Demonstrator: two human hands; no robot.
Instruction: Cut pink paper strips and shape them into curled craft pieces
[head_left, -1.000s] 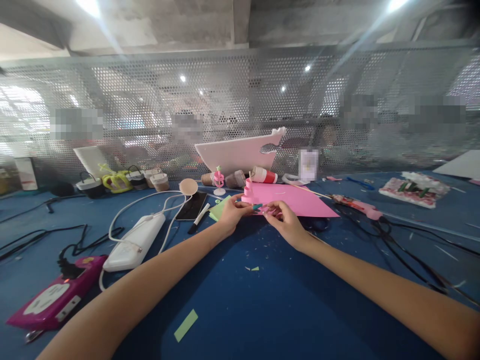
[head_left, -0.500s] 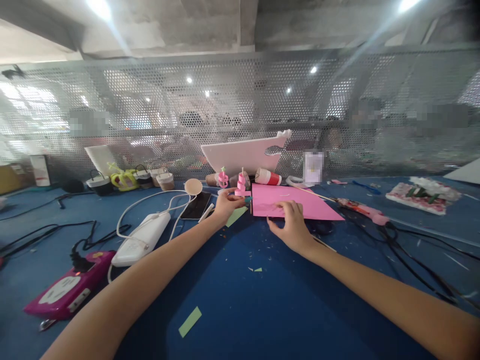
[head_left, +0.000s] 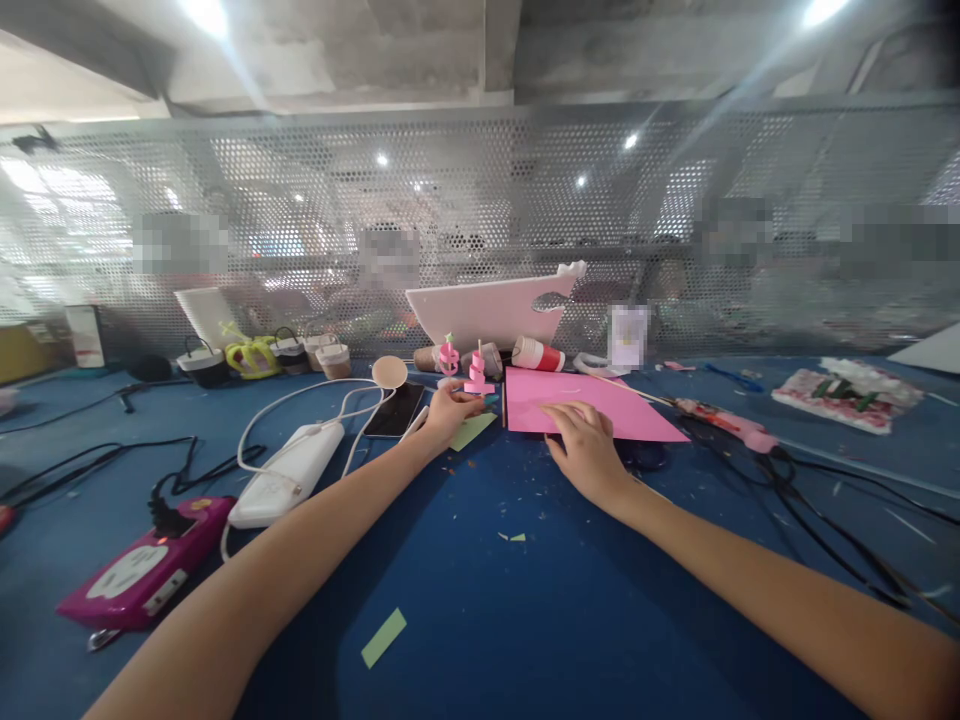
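Observation:
My left hand [head_left: 453,414] reaches to the middle of the table, with thumb and fingers closed on a small pink tiered paper piece [head_left: 478,374]. A small teal bit shows at its fingertips; I cannot tell what it is. My right hand [head_left: 590,448] is over the near edge of a pink paper sheet [head_left: 622,408]. Its fingers stretch across the sheet and the thumb points inward, with nothing visible between them. A pink ring-shaped piece with a green star [head_left: 448,356] stands just behind my left hand. Under that hand lies a light green paper piece [head_left: 472,430].
At left are a white power bank [head_left: 289,475] with looped cable, a phone [head_left: 394,412] and a magenta power strip [head_left: 150,565]. A pink glue gun [head_left: 731,428] with black cords lies at right. Paper cups [head_left: 538,354] and a white board [head_left: 487,312] line the back.
My left hand and the pink tiered piece have shifted slightly left. My right hand's fingers and thumb have drawn a little closer together over the sheet.

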